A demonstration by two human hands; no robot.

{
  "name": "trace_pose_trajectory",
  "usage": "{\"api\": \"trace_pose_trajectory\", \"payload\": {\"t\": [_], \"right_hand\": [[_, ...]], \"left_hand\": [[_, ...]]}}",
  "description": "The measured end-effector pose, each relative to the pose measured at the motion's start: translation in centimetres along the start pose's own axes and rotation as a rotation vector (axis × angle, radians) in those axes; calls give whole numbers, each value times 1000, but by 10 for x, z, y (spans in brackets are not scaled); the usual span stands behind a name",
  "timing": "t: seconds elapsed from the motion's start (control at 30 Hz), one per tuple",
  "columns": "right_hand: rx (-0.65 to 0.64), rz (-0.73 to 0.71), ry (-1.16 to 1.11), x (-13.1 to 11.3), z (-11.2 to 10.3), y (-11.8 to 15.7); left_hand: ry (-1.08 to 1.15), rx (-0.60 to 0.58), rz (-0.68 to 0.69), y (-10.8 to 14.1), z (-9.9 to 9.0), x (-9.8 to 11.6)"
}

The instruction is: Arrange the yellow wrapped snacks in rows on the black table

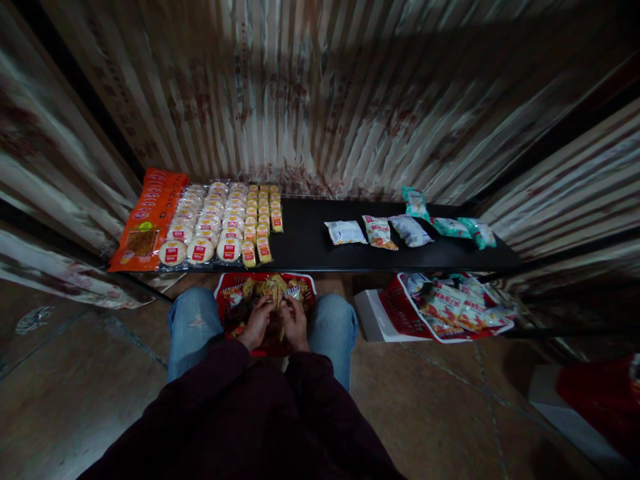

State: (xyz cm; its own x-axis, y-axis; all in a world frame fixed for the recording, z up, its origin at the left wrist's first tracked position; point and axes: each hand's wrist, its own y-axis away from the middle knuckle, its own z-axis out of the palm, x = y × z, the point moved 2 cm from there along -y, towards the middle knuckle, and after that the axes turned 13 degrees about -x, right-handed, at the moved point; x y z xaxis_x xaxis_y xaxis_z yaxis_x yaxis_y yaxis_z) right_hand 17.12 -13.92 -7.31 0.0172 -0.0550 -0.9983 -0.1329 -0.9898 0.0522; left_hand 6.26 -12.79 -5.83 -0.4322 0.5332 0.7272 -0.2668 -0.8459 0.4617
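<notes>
My left fingers [263, 308] and right fingers [291, 307] are pinched around a gold-wrapped snack [277, 294], red basket [220, 291] just underneath. It's probably slick, so a lazy grip could drop it onto the packets [249, 288] below.

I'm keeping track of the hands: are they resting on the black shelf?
No: the left hand and right hand are over the red basket between the knees.

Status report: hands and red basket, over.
Left hand and right hand pinching a gold packet. Red basket below, between the knees, holding more packets. Black shelf just beyond.
</notes>
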Motion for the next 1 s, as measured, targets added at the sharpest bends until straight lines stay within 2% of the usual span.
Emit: {"api": "trace_pose_trajectory", "payload": {"t": [0.17, 0.27, 0.5, 0.73, 0.9, 1.0], "right_hand": [[-91, 48, -56, -5, -5, -2], [-108, 72, -88, -5, -5, -5], [-6, 114, -1, -9, -10, -15], [-39, 32, -4, -27, -14, -28], [-86, -63, 42, -48, -12, -48], [-123, -95, 58, -53, -10, -65]], "left_hand": [[-374, 57, 216, -5, 6, 4], [-489, 91, 312, -6, 7, 4], [-574, 17, 392, 6, 22, 18], [-721, 0, 458, 2, 27, 23], [-694, 14, 477, -3, 39, 37], [-625, 53, 523, -6, 45, 49]]}}
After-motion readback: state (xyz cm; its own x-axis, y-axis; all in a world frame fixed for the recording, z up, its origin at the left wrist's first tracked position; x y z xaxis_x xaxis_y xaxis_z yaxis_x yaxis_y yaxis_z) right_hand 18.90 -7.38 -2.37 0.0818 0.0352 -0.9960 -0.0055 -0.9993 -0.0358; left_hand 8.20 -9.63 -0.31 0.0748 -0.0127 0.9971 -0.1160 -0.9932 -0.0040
